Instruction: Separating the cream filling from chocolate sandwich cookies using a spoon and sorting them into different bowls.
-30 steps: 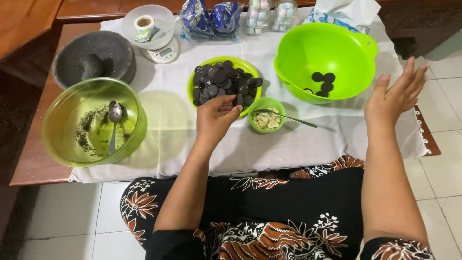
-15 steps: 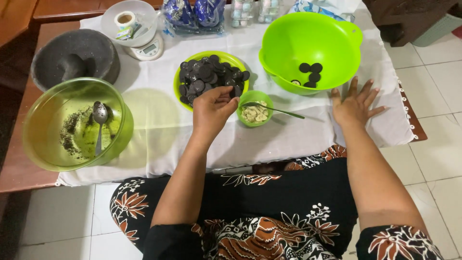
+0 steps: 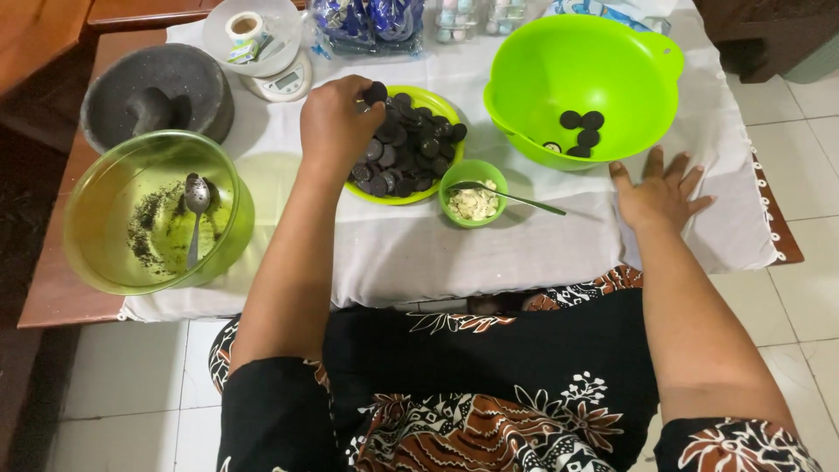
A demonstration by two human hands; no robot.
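A lap in a black floral-print garment (image 3: pixel 489 385) is seen nearest the camera, below the edge of the counter (image 3: pixel 52 288), which is covered by a white cloth (image 3: pixel 489 253). The right hand (image 3: pixel 660 192) is laid flat on that cloth with its fingers spread and empty, just beside the base of the large green bowl (image 3: pixel 585 52). At the left edge, a translucent green bowl (image 3: pixel 105 236) is seen, dusted inside with dark crumbs and holding a metal spoon (image 3: pixel 196 205). A small green cup (image 3: pixel 473 192) of pale filling is placed in the middle, with a thin metal utensil (image 3: pixel 524 201) resting across it. Just behind the cup, a shallow green plate (image 3: pixel 433 109) is heaped with dark round biscuits (image 3: pixel 406 144). The left hand (image 3: pixel 336 127) is held over the plate's left side, its fingers closed on 1 dark biscuit (image 3: pixel 376 92), which is raised just above the heap. Inside the large green bowl, about 5 dark biscuit halves (image 3: pixel 581 131) are gathered near its front wall. Farther back on the left, a grey stone mortar (image 3: pixel 170 83) with its pestle is seen, and behind it a white kitchen scale (image 3: pixel 284 74) carrying a white dish with a roll of tape (image 3: pixel 243 26). A blue packet (image 3: pixel 367 22) is set along the far edge.
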